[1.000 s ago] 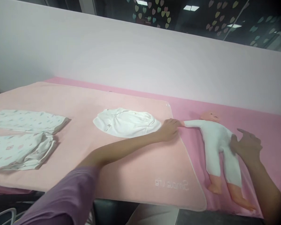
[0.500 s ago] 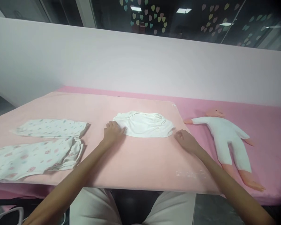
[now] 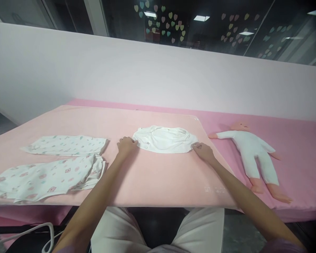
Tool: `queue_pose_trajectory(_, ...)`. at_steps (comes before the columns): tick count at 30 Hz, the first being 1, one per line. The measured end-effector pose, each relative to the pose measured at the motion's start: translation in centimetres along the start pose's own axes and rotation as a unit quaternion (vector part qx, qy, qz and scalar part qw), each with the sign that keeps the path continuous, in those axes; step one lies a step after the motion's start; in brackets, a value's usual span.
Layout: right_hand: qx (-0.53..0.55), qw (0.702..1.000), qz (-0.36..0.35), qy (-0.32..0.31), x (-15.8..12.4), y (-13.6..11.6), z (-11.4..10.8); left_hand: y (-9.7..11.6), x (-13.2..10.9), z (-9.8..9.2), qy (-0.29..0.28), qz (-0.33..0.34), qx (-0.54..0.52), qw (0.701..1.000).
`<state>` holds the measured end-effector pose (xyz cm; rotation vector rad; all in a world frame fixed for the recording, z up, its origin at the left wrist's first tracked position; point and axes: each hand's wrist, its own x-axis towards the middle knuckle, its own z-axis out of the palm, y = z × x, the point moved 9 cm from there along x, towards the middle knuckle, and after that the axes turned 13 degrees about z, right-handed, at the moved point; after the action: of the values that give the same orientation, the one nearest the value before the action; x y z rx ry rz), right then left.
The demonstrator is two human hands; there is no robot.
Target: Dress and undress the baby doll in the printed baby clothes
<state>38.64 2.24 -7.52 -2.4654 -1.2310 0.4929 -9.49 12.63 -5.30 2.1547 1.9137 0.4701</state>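
Note:
A white folded baby garment (image 3: 165, 140) lies flat on the peach mat in front of me, small snaps showing along its upper edge. My left hand (image 3: 127, 144) is at its left end, fingers curled and fingertips closed on the edge. At the opposite end, my right hand (image 3: 204, 151) pinches the right corner between thumb and fingers. The parts of the cloth under my fingertips are hidden.
To the left lie a folded printed garment (image 3: 68, 144) and, nearer me, a larger one with pink prints (image 3: 47, 177). A doll in white (image 3: 252, 151) rests on the pink surface (image 3: 305, 158) at right. Behind the mat (image 3: 158, 182) rises a white wall (image 3: 158, 77).
My right hand has come in to the garment's right corner and closed on it. My left hand has drawn back from over the cloth to its left edge. The view has shifted slightly.

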Motion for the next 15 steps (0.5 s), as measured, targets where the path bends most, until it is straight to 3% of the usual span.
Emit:
queue_pose_trajectory(6,-0.011,0.999,-0.012,0.047,-0.9,-0.6,0.3,-0.4,-0.4,0.4,0.035,-0.005,-0.050,0.998)
queue_pose_trajectory(15,0.048,0.999,-0.011,-0.004,-0.3,-1.3,0.1,-0.7,-0.9,0.3,0.043,-0.010,-0.073,0.996)
